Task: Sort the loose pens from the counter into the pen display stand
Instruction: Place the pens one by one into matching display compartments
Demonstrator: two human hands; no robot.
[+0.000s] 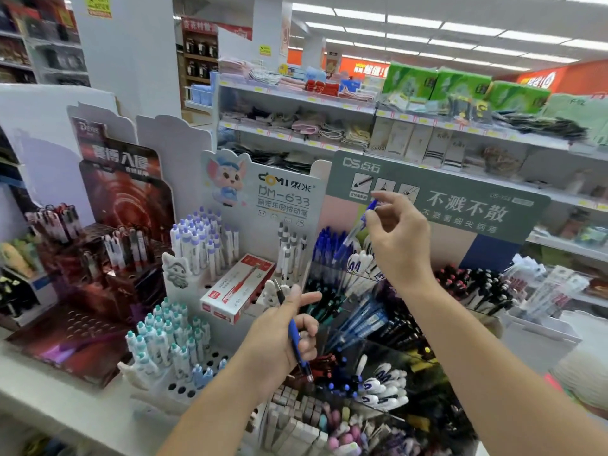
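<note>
**Two blue pens in my hands above the pen display**

A blue pen (357,229) hangs tilted from the pinched fingertips of my right hand (399,240), its cap end uppermost near the green header card (460,205) and its lower end just above the row of upright blue pens (324,250) in the pen display stand (368,324). My left hand (286,327) is lower and nearer to me, its fingers curled round a second blue pen (296,337) whose black clip end points up past my thumb while its tip angles down toward the front compartments. Beside that hand, a red-and-white pen box (237,287) lies slanted across the white stand (200,291) of lilac-capped and teal-capped pens. Further left a dark red stand (108,258) holds more pens, all resting on the pale bench (49,390). Behind the displays, shelves (329,103) carry folded cloths and green packs.
</note>
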